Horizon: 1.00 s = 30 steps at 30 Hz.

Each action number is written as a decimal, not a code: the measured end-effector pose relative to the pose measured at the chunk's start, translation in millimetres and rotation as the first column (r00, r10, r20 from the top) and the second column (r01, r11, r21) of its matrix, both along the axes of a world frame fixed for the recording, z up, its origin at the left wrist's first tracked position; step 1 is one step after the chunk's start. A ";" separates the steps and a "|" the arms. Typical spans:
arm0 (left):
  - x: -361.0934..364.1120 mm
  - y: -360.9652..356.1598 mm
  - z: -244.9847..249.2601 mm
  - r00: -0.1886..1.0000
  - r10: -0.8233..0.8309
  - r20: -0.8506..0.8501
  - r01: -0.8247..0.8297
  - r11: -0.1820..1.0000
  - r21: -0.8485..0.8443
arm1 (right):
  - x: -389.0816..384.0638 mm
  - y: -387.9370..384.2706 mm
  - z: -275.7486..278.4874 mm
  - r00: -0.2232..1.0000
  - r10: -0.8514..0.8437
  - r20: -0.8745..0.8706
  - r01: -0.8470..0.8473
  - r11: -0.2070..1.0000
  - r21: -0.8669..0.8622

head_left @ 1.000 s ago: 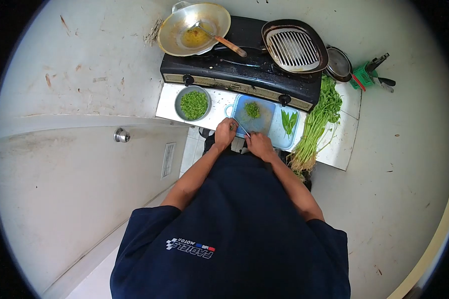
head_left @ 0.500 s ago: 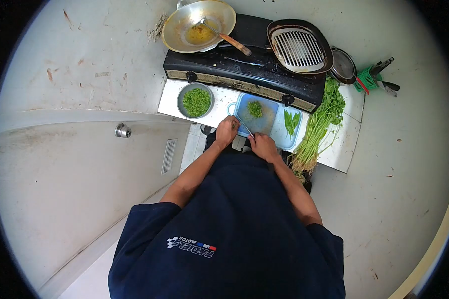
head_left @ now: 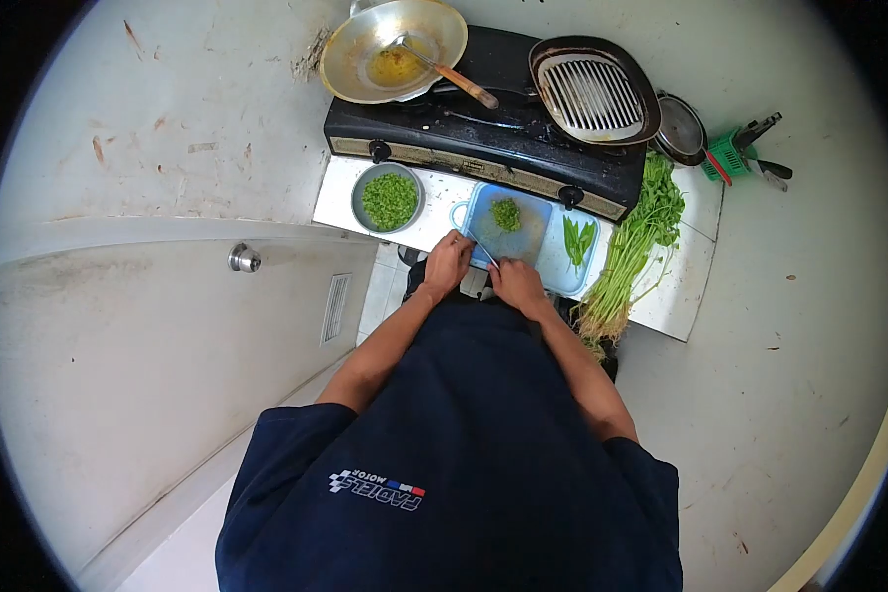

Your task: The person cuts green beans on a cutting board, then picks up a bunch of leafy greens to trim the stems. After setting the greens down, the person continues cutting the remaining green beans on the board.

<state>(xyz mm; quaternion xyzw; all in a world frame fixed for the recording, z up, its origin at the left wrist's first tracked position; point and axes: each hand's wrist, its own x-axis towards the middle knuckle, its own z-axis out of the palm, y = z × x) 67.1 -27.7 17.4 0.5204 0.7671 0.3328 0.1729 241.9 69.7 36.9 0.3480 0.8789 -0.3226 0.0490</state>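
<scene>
By the board, the right hand's fingers are clamping the knife; the left hand's are bunching together.

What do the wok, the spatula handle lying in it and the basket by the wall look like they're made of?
Wok: metal, probably aluminium or steel, with a worn sheen; it shows silvery highlights and yellowish staining.
Spatula handle: apparently wood, dull, judging by its uneven orange-brown colour.
Basket: likely plastic, from its even bright green and openwork sides; its finish is too small to judge.
</scene>
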 end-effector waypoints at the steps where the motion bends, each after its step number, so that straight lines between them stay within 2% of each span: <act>1: 0.2 -0.2 0.9 1.000 0.019 0.020 -0.018 1.000 -0.019 | -1.4 0.7 1.8 1.000 0.001 -0.001 -0.001 1.000 -0.003; 3: -0.1 0.4 2.2 0.997 0.058 0.058 -0.055 0.997 -0.057 | 1.6 1.0 6.2 1.000 -0.001 0.009 0.001 1.000 -0.006; 7: -2.5 3.6 -2.1 0.988 0.086 0.130 -0.084 0.996 -0.025 | 11.7 1.3 5.0 0.999 -0.004 0.053 0.005 0.999 -0.034; 12: -4.1 5.2 -5.4 0.976 0.084 0.203 -0.082 0.996 -0.018 | 14.6 0.8 0.0 0.999 -0.038 -0.018 0.037 0.999 -0.031; 22: -4.5 6.8 -0.3 0.985 0.082 0.150 -0.079 0.997 -0.028 | 12.7 -1.9 -4.2 0.999 0.036 -0.018 -0.036 0.998 -0.053; 24: -4.6 7.2 -0.8 0.983 0.076 0.167 -0.077 0.997 -0.003 | 5.1 -2.5 -8.2 0.999 0.032 -0.035 -0.033 0.999 -0.039; 27: -4.5 7.3 4.3 0.987 0.071 0.145 -0.062 0.996 -0.067 | -1.1 -2.8 -9.0 0.998 0.041 -0.048 -0.041 0.999 -0.010; 30: -3.7 9.4 1.3 0.984 0.103 0.142 -0.095 0.994 -0.062 | 3.5 -1.6 -5.6 0.998 0.052 -0.021 -0.052 0.999 0.016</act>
